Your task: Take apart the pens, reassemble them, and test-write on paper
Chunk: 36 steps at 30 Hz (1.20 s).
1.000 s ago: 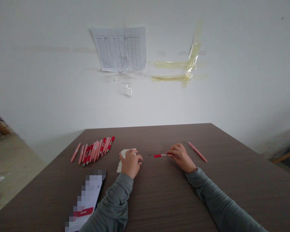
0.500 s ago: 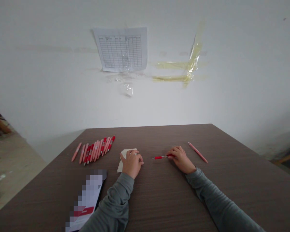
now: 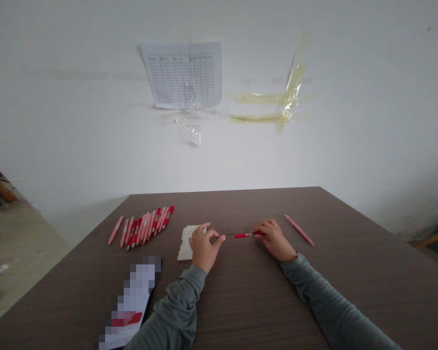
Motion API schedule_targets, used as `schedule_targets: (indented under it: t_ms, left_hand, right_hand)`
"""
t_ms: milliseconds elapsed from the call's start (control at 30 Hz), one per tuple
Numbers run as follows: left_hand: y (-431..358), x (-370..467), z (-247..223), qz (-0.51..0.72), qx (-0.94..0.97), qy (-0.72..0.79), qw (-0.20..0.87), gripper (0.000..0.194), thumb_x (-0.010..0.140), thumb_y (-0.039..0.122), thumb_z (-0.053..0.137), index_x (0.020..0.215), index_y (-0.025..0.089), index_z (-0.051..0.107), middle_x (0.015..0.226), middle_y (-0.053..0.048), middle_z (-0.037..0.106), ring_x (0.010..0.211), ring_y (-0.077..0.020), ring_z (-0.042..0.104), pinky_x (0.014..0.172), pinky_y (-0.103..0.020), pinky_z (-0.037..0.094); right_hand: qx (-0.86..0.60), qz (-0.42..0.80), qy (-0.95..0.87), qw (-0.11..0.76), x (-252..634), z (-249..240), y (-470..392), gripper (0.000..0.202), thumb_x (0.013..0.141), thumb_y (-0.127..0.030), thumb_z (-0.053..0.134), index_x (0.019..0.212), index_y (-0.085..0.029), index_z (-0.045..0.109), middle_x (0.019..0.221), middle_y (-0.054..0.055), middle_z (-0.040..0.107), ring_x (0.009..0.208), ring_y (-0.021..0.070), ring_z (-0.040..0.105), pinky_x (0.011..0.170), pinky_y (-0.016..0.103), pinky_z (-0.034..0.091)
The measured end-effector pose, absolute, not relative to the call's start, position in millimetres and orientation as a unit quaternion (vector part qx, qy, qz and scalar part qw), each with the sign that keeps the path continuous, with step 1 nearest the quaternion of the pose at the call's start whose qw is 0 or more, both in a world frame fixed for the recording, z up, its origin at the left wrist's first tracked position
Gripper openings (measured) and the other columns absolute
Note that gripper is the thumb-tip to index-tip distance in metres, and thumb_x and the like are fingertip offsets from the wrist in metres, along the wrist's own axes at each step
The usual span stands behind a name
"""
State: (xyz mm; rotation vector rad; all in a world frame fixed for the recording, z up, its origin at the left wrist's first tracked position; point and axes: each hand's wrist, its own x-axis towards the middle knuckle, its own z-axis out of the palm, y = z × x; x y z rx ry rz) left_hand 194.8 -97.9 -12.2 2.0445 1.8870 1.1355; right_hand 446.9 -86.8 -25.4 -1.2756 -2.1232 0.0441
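Observation:
My right hand (image 3: 274,239) is closed around the rear part of a red pen (image 3: 243,236), which lies level just above or on the table with its thin tip pointing left. My left hand (image 3: 206,247) has thumb and index finger pinched together. A tiny pale, shiny bit (image 3: 224,237) shows at those fingertips, too small to name, a short gap away from the pen's tip. Under and beside my left hand lies a torn piece of cream paper (image 3: 185,243). To the right of my right hand is a pink pen (image 3: 299,230).
On the left of the brown table (image 3: 226,306), a row of several pink and red pens (image 3: 142,227) lies side by side. A phone (image 3: 131,301), its screen blurred out, rests near my left forearm. Behind stands a white wall with a taped printed sheet (image 3: 184,75).
My left hand has moved slightly right off the paper toward the pen's tip, and its thumb and index finger now pinch. My right hand and the pen are nearly still.

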Motion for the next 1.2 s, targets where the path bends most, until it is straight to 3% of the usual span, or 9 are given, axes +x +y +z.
schedule_targets:
  t_ms: [1200]
  left_hand:
    - [-89.9,201.8,-31.1,0.462,0.677,0.564,0.105,0.024,0.075,0.038,0.064,0.061,0.019,0.063,0.115,-0.008,0.056,0.111,-0.0256,0.050,0.100,-0.051,0.036]
  right_hand:
    - [-0.457,0.033,-0.816,0.353,439.5,-21.9,-91.0,0.014,0.088,-0.026,0.055,0.095,-0.027,0.067,0.090,0.004,0.063,0.097,0.0222,0.048,0.093,0.044,0.038]
